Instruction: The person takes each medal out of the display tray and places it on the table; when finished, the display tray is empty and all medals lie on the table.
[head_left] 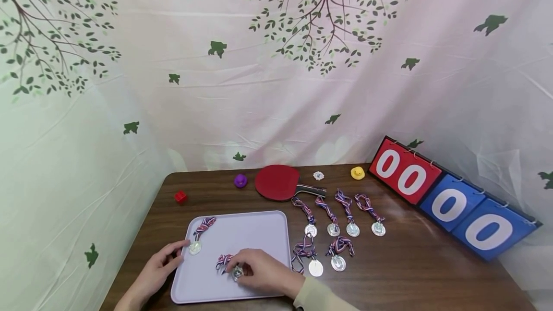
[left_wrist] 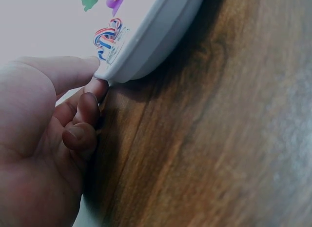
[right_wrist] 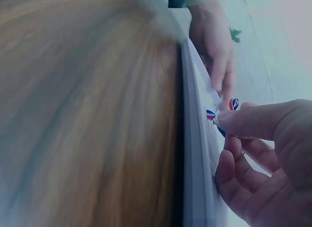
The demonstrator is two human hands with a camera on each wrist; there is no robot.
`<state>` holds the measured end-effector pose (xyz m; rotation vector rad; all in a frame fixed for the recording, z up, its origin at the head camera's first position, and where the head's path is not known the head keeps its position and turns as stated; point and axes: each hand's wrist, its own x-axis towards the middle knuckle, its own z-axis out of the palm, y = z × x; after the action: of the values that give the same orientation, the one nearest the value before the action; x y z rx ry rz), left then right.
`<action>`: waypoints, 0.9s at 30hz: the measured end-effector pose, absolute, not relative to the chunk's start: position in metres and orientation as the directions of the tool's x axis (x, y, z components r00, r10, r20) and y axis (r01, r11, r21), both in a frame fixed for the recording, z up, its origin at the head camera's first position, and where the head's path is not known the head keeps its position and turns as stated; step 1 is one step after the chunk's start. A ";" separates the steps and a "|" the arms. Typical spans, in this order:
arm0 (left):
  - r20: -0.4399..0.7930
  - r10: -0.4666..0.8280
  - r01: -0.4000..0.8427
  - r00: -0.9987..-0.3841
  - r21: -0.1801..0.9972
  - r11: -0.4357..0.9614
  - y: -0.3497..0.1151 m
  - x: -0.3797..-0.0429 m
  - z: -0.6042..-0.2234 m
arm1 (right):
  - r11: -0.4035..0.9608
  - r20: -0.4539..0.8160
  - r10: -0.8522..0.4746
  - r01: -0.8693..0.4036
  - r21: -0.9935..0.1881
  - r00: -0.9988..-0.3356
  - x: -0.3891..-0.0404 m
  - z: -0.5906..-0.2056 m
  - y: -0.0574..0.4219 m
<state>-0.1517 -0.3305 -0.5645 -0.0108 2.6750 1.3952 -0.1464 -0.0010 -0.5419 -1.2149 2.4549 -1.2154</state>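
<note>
A pale lavender tray lies on the dark wooden table. My left hand grips its left rim; in the left wrist view the thumb is over the edge and fingers are below it. Over the tray's lower middle, my right hand holds a silver-coloured medal by its disc, the striped ribbon bunched to its left. In the right wrist view the fingers hide most of that disc. Another medal with a bundled ribbon lies at the tray's upper left.
Several medals lie in two rows right of the tray, among them one front medal. Behind are a red table tennis bat, a purple duck, a yellow duck and a red block. A flip scoreboard stands at right.
</note>
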 end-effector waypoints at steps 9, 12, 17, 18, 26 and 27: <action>-0.131 0.055 -0.075 -0.990 0.811 0.580 -0.331 -0.152 -0.563 | 0.268 0.224 -0.660 -0.503 -0.822 -0.717 -0.156 -0.540 0.045; -0.133 0.058 -0.074 -0.989 0.807 0.585 -0.331 -0.152 -0.562 | 0.251 0.213 -0.643 -0.465 -0.849 -0.735 -0.158 -0.538 0.062; -0.127 0.060 -0.066 -0.990 0.798 0.599 -0.332 -0.154 -0.562 | 0.284 0.194 -0.604 -0.436 -0.854 -0.773 -0.162 -0.532 0.093; -0.125 0.060 -0.064 -0.990 0.797 0.600 -0.332 -0.154 -0.562 | 0.297 0.190 -0.595 -0.434 -0.851 -0.781 -0.162 -0.531 0.099; -0.138 0.063 -0.071 -0.988 0.789 0.610 -0.330 -0.153 -0.562 | 0.298 0.210 -0.564 -0.434 -0.850 -0.799 -0.157 -0.524 0.152; -0.136 0.061 -0.070 -0.989 0.787 0.612 -0.330 -0.153 -0.562 | 0.294 0.217 -0.562 -0.438 -0.850 -0.798 -0.156 -0.523 0.158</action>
<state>-0.1529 -0.3301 -0.5615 -0.0072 2.6847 1.3209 -0.1563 0.1582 -0.5228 -0.9425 2.4258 -1.5297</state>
